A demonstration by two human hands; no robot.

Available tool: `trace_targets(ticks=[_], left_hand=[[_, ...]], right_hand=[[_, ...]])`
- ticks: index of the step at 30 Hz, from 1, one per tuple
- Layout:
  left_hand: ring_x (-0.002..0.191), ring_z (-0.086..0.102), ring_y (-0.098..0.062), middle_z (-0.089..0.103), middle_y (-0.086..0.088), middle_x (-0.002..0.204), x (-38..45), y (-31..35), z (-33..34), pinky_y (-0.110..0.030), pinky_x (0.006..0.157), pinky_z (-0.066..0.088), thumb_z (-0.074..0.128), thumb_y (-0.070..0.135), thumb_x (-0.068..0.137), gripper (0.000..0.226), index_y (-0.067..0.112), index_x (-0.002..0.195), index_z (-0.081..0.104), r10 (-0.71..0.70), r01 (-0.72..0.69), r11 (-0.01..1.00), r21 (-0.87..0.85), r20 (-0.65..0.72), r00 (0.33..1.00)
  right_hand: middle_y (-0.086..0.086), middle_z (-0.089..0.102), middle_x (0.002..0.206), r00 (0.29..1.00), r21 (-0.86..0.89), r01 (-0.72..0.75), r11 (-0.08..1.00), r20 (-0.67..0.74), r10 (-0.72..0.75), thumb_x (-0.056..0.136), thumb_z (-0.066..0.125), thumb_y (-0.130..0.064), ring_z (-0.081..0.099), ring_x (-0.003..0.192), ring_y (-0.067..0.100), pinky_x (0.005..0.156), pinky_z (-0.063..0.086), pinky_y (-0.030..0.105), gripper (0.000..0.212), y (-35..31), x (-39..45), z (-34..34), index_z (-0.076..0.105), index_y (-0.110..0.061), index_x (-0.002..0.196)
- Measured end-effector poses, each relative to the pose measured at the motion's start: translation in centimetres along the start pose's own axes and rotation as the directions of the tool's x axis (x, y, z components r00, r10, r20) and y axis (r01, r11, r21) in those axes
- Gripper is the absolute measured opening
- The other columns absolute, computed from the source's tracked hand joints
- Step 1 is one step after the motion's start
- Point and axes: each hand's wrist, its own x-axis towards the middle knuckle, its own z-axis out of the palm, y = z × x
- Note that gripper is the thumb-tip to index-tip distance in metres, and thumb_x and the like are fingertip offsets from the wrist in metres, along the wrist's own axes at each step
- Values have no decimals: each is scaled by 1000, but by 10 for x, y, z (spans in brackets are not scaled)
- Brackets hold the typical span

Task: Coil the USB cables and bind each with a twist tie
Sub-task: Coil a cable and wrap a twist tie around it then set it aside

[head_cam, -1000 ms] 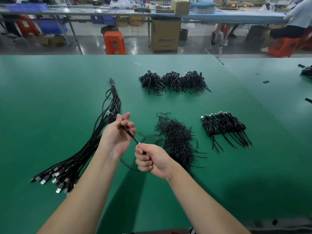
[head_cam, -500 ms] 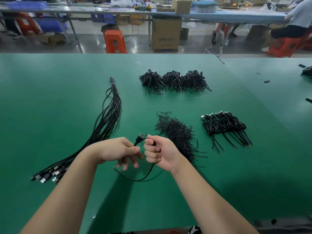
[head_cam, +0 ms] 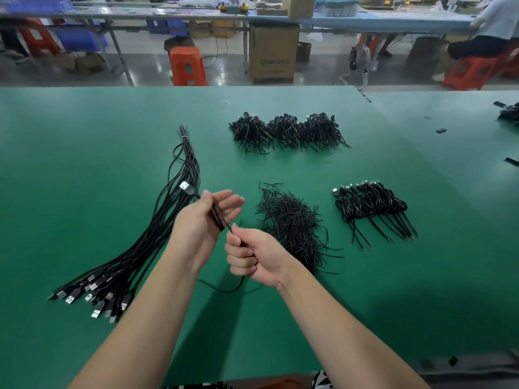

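Note:
One black USB cable [head_cam: 218,218] runs between both hands above the green table [head_cam: 84,164]. My left hand [head_cam: 202,223] is turned palm up with fingers stretched out; its thumb holds several strands of the cable across the palm, and the silver plug [head_cam: 186,187] sticks out to the upper left. My right hand [head_cam: 253,254] grips the cable in a fist just below and to the right. A slack loop [head_cam: 224,289] hangs under the right hand. A loose pile of black twist ties [head_cam: 292,223] lies just right of the hands.
A long bundle of uncoiled USB cables [head_cam: 157,234] lies to the left, plugs toward me. A row of coiled, tied cables [head_cam: 370,206] sits at the right. More coiled cables [head_cam: 286,130] are heaped farther back. Stools, boxes and a seated person are beyond the table.
My left hand has turned palm up and opened its fingers, with cable strands now laid across it and the plug pointing up-left. My right hand has dropped slightly, still gripping the cable.

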Motion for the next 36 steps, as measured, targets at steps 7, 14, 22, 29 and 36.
trace_targets(ticks=[7,14,22,29,36], left_hand=[[39,25,-3,32,11,52,-3,24,-4,-18,38,19,47,32,97,35,10,83,70,-178,203,969,-140,173,969],[41,28,-12,71,-19,78,-13,55,-35,-18,40,23,54,37,95,45,-3,102,73,-500,83,691,718,391,773],[54,62,-15,76,9,98,-19,35,-30,-26,54,48,43,28,106,29,11,109,66,-441,-2,218,976,100,892],[91,73,-15,76,-5,103,-16,19,-20,-15,75,54,39,19,107,31,8,118,65,-84,-6,764,645,109,990],[111,67,-31,73,-18,109,-11,13,-7,-31,88,57,32,30,106,44,-4,119,57,16,-22,997,72,83,996]], right_hand=[[-10,24,53,999,141,-32,989,16,30,101,43,-35,11,44,8,40,13,19,34,6,-1,-8,49,-22,70],[-11,26,51,997,138,26,990,-81,-15,96,48,-32,11,42,8,40,11,21,29,-8,-8,-18,52,-21,70],[-10,25,55,996,12,55,998,-66,-54,105,39,-31,16,41,5,39,13,20,33,-18,-5,-2,51,-19,77],[-9,27,59,996,-56,86,995,32,-84,107,38,-32,13,46,7,41,15,18,30,-15,-9,13,49,-20,82],[-7,25,60,995,-118,99,988,24,-96,107,37,-31,13,48,8,42,14,18,30,-9,-7,18,46,-19,81]])
